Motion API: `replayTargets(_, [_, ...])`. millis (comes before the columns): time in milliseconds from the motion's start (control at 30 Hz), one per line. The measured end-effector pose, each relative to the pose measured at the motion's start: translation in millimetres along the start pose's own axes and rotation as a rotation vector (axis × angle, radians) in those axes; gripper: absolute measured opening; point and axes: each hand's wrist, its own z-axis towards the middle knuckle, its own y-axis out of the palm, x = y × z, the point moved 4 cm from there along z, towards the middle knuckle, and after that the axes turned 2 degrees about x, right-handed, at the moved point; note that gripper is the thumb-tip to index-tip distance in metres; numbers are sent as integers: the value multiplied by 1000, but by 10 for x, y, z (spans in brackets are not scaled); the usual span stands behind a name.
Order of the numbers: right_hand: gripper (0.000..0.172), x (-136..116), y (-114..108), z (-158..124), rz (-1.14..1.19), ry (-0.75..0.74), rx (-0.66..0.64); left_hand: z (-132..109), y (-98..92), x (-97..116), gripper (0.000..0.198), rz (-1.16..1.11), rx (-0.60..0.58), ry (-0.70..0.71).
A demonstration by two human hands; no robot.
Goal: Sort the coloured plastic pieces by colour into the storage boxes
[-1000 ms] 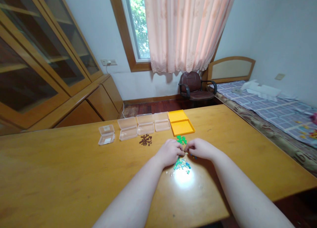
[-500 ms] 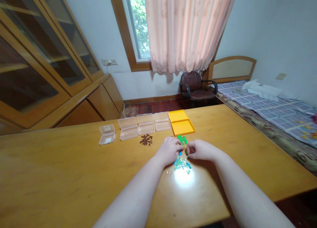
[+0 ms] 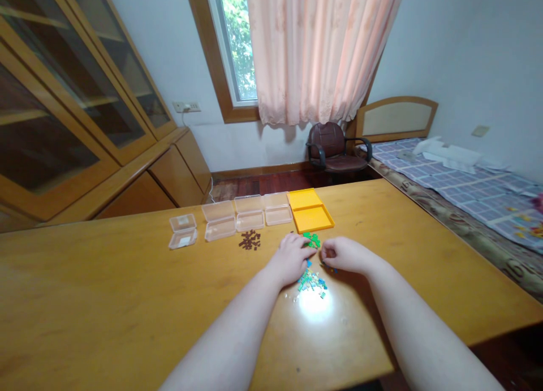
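Two bare arms [image 3: 229, 330] reach from the near side over a wooden table [image 3: 127, 300]. Nearest between them, just beyond a bright patch of glare, lies a mixed pile [image 3: 313, 282] of small green, blue and pale pieces, with a few clear bits [image 3: 291, 296] at its near left.

Slightly farther, the left hand [image 3: 296, 258] rests with its fingers a little apart, the far ones beside the green pile [image 3: 313, 240] and a blue piece [image 3: 309, 263] close by its thumb. The right hand [image 3: 338, 252] is curled, fingers drawn in narrow, with a few small bits [image 3: 334, 270] just under it. I cannot tell whether either hand grips a piece.

Beyond the left hand's fingertips, the green pieces form their own group; farther left, the brown pile [image 3: 250, 240] stands well apart. Judging by this, the parting by colour is partway along: brown and green have separate piles, while the near one looks unsorted.

At the far edge, a row of open clear boxes [image 3: 220, 228] ends on the right with an open yellow box [image 3: 314, 219]. The piles lie in front of them, so boxing seems not yet done. Behind stand a chair [image 3: 326, 139] and a curtain [image 3: 322, 51].
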Motion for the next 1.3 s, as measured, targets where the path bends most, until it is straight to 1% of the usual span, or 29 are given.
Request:
replayTargets(100, [14,-27,38,-8,29,-14,-64,-10,26,-50,42,38,37,-70])
replayTargets(167, [17,-49,63,-8,28,-35,-88,-11,19,-51,43,29,51,-73])
replayTargets(233, [17,-80,83,-7,10,-71,-99,-3,-8,-26,40,-3,61,-26])
replayTargets(367, [13,-141,108,-8,-34,-107,-96,17,-59,47,28,-94,45,135])
replayTargets(433, [13,-153,110,-10,-39,-110,-94,20,-72,60,24,-117,48,172])
replayTargets(533, [13,-110,87,-12,-47,-72,-91,15,-73,66,21,-129,50,193])
replayTargets(633, [17,-23,32,-14,-46,2,-76,3,-51,86,21,-156,7,234])
replayTargets(733, [17,14,-4,-20,-23,37,-74,-1,-35,112,21,-193,-35,267])
replayTargets(933, [19,-62,12,-38,-51,24,-70,-1,-13,128,23,-211,-59,268])
replayTargets(1133, [23,-131,37,-72,-48,-23,-101,4,37,112,23,-210,-81,256])
replayTargets(1300, [18,-157,98,-55,-70,-61,-105,14,16,102,22,-223,-63,263])
